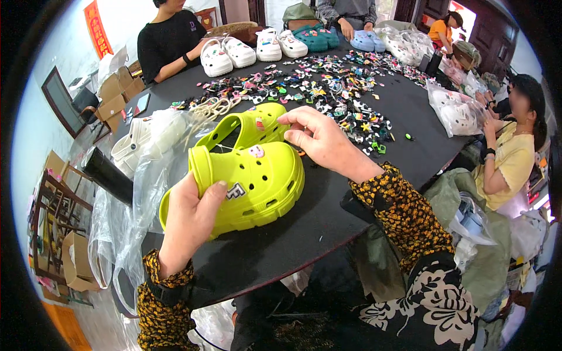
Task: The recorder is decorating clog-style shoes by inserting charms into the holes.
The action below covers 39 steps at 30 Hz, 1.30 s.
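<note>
A lime-green clog (266, 175) is in my left hand (190, 213), with the thumb over its side and the fingers hidden behind the heel. A pink charm and a letter-shaped charm sit in its holes. Just beyond lies the matching lime-green clog (249, 128), which also carries small charms. My right hand (319, 140) is beside that clog's toe, fingers curled in toward the thumb. Whatever is between those fingertips, if anything, I cannot make out. Past both hands spreads a wide scatter of small colourful shoe charms (319, 88) on the black table (281, 234).
Clear plastic bags (140, 199), a white clog (132, 146) and a black cylinder (108, 175) crowd the left. White clogs (239, 52), dark green clogs (313, 38) and blue clogs (367, 41) line the far side. Several people sit around the table; a bagged pair (456, 111) lies at right.
</note>
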Available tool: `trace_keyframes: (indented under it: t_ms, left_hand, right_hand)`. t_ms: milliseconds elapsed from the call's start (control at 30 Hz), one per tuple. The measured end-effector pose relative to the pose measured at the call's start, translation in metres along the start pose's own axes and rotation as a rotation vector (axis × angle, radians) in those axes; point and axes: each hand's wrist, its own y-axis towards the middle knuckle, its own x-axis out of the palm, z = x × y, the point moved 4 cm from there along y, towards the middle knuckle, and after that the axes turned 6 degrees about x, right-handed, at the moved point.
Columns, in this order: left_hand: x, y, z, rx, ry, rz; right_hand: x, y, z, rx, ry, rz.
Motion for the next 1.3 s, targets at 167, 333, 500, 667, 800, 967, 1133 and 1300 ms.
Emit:
trace_keyframes:
  t_ms: [167, 333, 500, 667, 800, 967, 1133, 1300]
  left_hand:
    - [0.013, 0.011, -0.029, 0.089, 0.101, 0.024]
    - [0.014, 0.015, -0.035, 0.026, 0.118, -0.047]
    - [-0.028, 0.01, -0.025, -0.069, 0.085, 0.045]
    - [-0.046, 0.022, -0.025, 0.188, 0.663, -0.017]
    - [-0.027, 0.051, -0.05, 0.221, 0.845, -0.292]
    - [-0.021, 0.078, -0.076, 0.225, 0.781, -0.339]
    - [-0.022, 0.076, -0.094, 0.311, 0.717, -0.159]
    - [-0.057, 0.072, -0.088, 0.058, 0.141, 0.016]
  right_hand:
    - [0.003, 0.013, 0.012, 0.034, 0.056, 0.038]
    - [0.013, 0.012, 0.028, 0.041, 0.085, -0.007]
    - [0.001, 0.007, 0.033, 0.09, -0.042, -0.011]
    - [-0.004, 0.011, 0.049, 0.159, -0.061, -0.012]
    - [0.004, 0.006, 0.05, 0.138, -0.055, -0.012]
    - [0.006, 0.003, 0.047, 0.192, -0.154, -0.014]
    - [-0.007, -0.001, 0.065, 0.269, -0.227, 0.015]
    - [-0.011, -0.002, 0.08, 0.296, -0.195, 0.018]
